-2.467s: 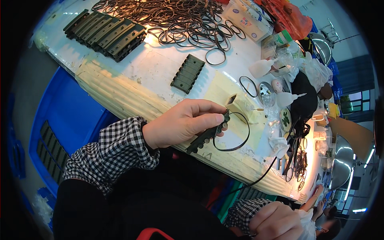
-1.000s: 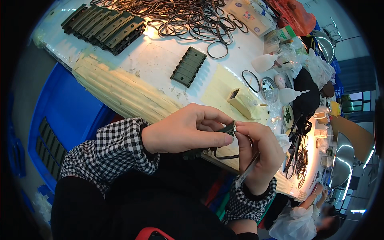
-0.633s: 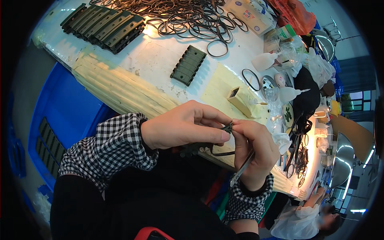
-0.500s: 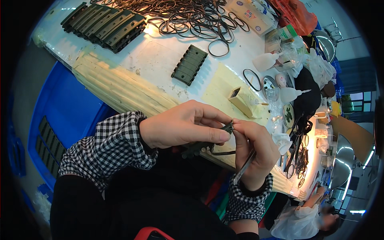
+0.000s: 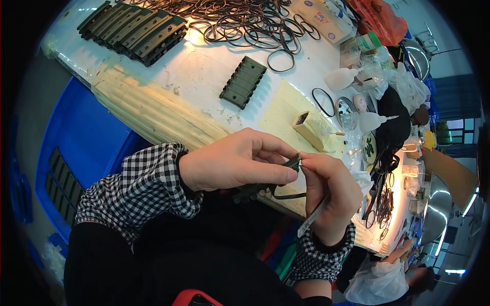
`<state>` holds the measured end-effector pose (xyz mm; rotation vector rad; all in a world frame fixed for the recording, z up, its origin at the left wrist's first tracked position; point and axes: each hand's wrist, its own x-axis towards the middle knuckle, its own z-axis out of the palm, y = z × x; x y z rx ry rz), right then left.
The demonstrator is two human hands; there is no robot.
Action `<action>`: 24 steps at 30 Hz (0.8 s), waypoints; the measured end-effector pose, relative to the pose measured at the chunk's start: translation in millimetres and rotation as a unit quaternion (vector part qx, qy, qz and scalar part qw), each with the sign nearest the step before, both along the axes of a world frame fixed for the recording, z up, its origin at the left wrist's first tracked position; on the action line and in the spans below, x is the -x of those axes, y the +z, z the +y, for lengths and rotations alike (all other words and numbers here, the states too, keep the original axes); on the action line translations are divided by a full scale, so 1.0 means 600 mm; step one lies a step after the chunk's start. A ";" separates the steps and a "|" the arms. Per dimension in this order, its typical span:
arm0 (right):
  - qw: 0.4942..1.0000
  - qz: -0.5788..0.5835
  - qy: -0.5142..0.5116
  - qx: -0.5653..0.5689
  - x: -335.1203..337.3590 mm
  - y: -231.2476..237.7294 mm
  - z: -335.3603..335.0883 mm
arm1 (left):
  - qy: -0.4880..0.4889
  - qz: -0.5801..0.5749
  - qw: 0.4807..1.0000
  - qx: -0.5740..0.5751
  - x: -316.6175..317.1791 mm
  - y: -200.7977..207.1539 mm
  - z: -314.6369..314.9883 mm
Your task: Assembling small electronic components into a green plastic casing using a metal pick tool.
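Observation:
My left hand (image 5: 232, 160) is closed round a dark green ribbed, track-like piece (image 5: 250, 193), its thumb and fingers pressing near the upper end. Most of that piece is hidden behind the hand. A black cord (image 5: 290, 196) curves out below the fingers toward my right hand (image 5: 334, 191). With thumb and forefinger, the right hand pinches at the end of the piece; any small part between those fingertips is too small to make out. Tucked in the right palm is a thin silver metal tool (image 5: 309, 223), pointing down toward the cuff.
A similar green ribbed panel (image 5: 244, 82) lies on the white table (image 5: 189, 76). Stacked panels (image 5: 135, 33) stand far left, beside tangled black loops (image 5: 245, 23). A cream block (image 5: 314, 130) and squeeze bottles (image 5: 341, 79) are at right. Blue bin (image 5: 84, 120) stands left; a person (image 5: 380, 280) sits lower right.
My right hand has shifted slightly right and down, with the metal tool still in its palm. The left thumb tip has moved a little to the right along the piece.

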<state>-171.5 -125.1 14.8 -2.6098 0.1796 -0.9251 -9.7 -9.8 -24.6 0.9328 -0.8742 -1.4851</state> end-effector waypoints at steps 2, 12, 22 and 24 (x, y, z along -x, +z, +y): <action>0.999 0.002 0.019 0.046 0.001 0.003 -0.003 | -0.005 0.002 1.000 0.005 0.000 0.001 -0.001; 0.999 -0.027 0.012 0.035 0.005 -0.010 0.003 | -0.018 0.114 0.993 -0.011 -0.002 0.000 -0.001; 0.997 -0.041 -0.008 -0.058 0.002 -0.020 0.002 | -0.022 0.117 0.993 0.025 -0.001 -0.009 -0.005; 0.997 -0.033 -0.015 -0.075 0.000 -0.017 0.004 | -0.004 0.115 0.993 0.022 0.001 -0.009 -0.005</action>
